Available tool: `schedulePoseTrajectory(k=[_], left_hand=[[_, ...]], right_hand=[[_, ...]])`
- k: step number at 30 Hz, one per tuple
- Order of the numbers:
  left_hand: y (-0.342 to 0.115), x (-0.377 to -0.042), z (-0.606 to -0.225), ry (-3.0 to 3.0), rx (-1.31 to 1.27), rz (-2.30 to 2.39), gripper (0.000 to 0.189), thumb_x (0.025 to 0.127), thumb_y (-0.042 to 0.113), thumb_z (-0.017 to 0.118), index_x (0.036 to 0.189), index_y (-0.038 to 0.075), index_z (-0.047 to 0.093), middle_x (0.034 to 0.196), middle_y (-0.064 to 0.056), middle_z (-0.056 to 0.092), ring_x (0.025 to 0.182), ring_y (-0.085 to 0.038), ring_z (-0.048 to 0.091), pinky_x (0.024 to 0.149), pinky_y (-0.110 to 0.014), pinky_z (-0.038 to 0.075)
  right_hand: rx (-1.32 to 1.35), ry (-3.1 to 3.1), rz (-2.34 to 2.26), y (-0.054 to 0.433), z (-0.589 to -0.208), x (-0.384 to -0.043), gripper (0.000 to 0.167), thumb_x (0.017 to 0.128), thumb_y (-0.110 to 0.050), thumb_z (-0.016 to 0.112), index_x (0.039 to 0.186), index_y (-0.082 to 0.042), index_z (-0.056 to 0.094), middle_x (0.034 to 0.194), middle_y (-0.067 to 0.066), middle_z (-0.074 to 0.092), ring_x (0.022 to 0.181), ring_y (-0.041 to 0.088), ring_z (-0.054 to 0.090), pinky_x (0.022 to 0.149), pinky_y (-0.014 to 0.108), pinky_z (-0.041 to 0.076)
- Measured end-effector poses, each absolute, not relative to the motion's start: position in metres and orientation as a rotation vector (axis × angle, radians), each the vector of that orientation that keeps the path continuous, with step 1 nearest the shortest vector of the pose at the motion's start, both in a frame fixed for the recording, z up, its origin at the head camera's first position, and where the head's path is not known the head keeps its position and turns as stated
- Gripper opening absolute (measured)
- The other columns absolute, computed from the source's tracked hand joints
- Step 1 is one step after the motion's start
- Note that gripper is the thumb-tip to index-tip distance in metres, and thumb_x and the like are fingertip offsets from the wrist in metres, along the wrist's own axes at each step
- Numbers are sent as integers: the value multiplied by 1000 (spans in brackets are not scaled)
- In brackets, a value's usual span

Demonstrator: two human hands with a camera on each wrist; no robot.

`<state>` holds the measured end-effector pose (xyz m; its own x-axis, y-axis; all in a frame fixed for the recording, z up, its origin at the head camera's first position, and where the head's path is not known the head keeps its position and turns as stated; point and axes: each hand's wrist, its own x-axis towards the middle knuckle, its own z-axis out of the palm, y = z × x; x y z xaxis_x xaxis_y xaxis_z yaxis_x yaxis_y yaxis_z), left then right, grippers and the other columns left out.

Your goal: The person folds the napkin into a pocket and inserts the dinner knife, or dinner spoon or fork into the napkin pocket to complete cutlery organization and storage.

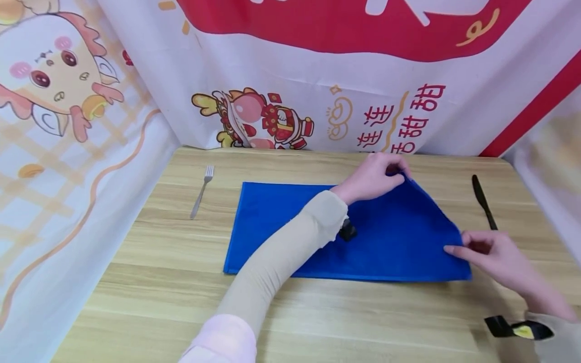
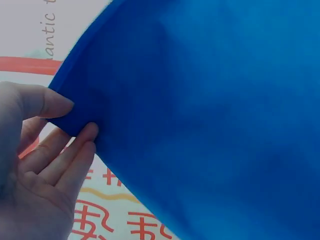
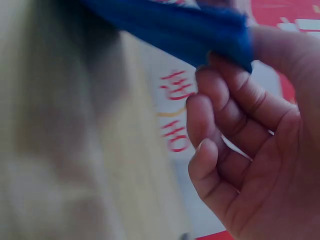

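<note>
The blue cloth (image 1: 390, 242) lay on the table (image 1: 363, 322), its left part apparently settled; left hand (image 1: 374, 176) and right hand (image 1: 497, 259) had their grip clamped on its far and near right corners, that end seemingly unfinished

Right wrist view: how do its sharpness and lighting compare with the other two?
Right wrist: pale wooden tabletop heavily blurred and partly shadowed, fingers clearer; left wrist: dim, blue rectangular cloth soft, paler toward the upper right; head: brighter, fairly sharp, silver metal fork clear, soft shadow at the tabletop's lower right.
</note>
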<state>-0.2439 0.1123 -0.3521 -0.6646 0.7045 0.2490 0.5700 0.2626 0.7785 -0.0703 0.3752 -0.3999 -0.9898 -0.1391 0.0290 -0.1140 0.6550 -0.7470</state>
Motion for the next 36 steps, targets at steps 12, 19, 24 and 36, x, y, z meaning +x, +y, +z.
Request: schedulePoseTrajectory(k=[12, 19, 24, 36], left_hand=[[123, -233, -333, 2257, 1261, 1607, 13, 100, 0, 60, 99, 10, 67, 108, 6, 68, 103, 1, 58, 92, -11, 43], [107, -241, -329, 2285, 1160, 1732, 13, 97, -4, 60, 97, 7, 68, 107, -1, 69, 98, -6, 63, 87, -15, 48], [91, -251, -328, 2345, 1115, 1765, 12, 97, -2, 62, 96, 7, 70, 104, -1, 69, 91, -9, 66, 84, -17, 50], [43, -271, -327, 2509, 1063, 1736, 12, 94, -2, 67, 93, 8, 73, 105, -1, 70, 90, -8, 69, 85, -20, 52]], right_hand=[[-408, 2922, -1538, 379, -346, -54, 34, 87, 22, 64, 75, -8, 53, 63, 0, 39, 52, 15, 41, 47, 30, 28], [-710, 2853, -1488, 357, -336, -54, 40, 79, 27, 66, 79, -12, 60, 68, 0, 50, 61, 14, 47, 50, 26, 36], [-778, 2842, -1364, 335, -335, -55, 40, 79, 18, 75, 80, -20, 63, 71, -4, 56, 69, 13, 52, 65, 23, 41], [-903, 2821, -1463, 296, -327, -62, 39, 76, 20, 77, 93, -14, 70, 81, -3, 65, 77, 12, 56, 74, 23, 47]])
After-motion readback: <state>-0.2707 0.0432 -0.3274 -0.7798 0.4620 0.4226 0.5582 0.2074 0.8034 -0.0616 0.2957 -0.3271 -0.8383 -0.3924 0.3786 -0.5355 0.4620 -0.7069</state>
